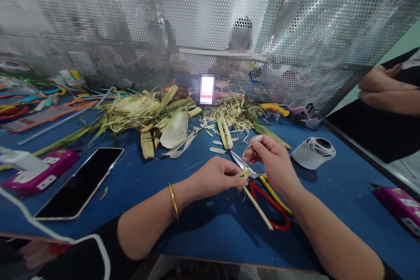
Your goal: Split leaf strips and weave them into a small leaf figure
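My left hand (216,177) pinches a narrow pale green plant strip (258,210) between thumb and fingers; its long end slants down toward me. A short folded piece shows at the fingertips. Just to the right, my right hand (271,155) is closed, its fingertips pinching a thin pale strip that curves down toward the left hand. Whether both hold one piece is unclear. Beneath the hands lie scissors (278,226) with red and yellow handles, blades pointing away and partly covered. Beyond them a split pale green stalk (223,131) lies on the blue table (203,227).
A heap of plant leaves (134,111) and shredded bits (229,111) lie at the back, before a perforated screen (197,13). A black phone (82,183) and purple power strip (62,159) lie left. White thread spool (305,157) stands right; a person's folded arms (387,89) are beyond.
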Tool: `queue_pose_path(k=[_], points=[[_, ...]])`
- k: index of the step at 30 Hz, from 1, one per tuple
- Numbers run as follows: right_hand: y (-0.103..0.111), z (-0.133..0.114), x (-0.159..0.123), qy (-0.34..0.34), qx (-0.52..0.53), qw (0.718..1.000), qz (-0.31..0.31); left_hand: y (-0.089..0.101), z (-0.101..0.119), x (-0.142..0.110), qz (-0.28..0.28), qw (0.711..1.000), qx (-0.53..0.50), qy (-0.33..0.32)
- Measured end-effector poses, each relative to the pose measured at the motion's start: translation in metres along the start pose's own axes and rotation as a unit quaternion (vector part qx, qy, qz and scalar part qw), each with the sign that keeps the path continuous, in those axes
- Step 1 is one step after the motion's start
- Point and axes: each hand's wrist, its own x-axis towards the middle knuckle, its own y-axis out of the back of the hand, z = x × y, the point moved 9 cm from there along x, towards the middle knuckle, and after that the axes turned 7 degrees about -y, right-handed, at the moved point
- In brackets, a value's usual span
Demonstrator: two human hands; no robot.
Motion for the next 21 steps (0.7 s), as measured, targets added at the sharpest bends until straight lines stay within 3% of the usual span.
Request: queue_pose_path(k=[7, 12, 15, 18, 21], points=[[-0.018, -0.006, -0.006, 0.049, -0.017, 0.996, -0.077, 0.002, -0.002, -0.001, 0.040, 0.999, 0.012, 0.009], [-0.019, -0.009, -0.009, 0.081, -0.007, 0.993, -0.082, -0.003, -0.005, -0.002, 0.021, 0.999, 0.018, 0.022], [-0.022, -0.004, -0.005, 0.065, -0.024, 0.992, -0.106, -0.003, -0.005, -0.002, 0.023, 0.999, -0.003, 0.029], [-0.015, -0.006, 0.002, 0.068, -0.068, 0.989, -0.108, 0.007, -0.004, -0.002, 0.058, 0.997, -0.042, 0.030], [-0.007, -0.013, 0.006, 0.095, -0.185, 0.972, -0.108, 0.022, -0.002, -0.002, 0.108, 0.992, -0.069, 0.022]])
